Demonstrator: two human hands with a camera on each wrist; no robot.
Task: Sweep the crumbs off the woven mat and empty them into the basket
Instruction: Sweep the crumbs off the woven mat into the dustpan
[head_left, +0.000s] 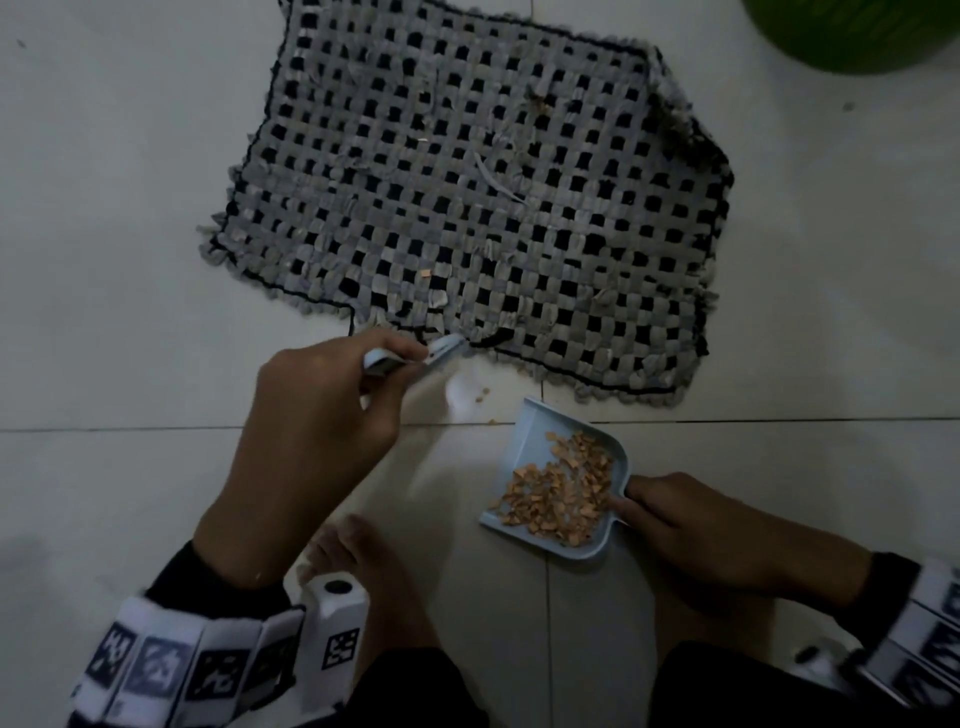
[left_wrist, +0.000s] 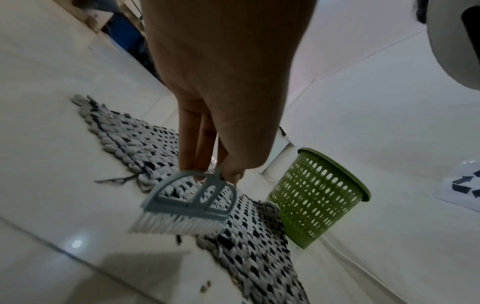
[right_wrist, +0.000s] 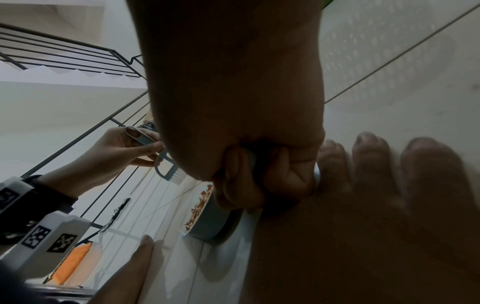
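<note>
A grey-and-black woven mat lies on the white tiled floor, with a few stray crumbs on it. My left hand grips the handle of a small blue brush, whose white bristles hang over the mat's near edge. A few crumbs lie on the floor just off that edge. My right hand grips the handle of a light blue dustpan, which rests on the floor and holds a heap of orange crumbs. The green perforated basket stands past the mat's far right corner.
My bare feet sit on the floor between my hands, close to the dustpan. The basket's rim shows at the top right in the head view. A stair railing and an orange object appear off to the left.
</note>
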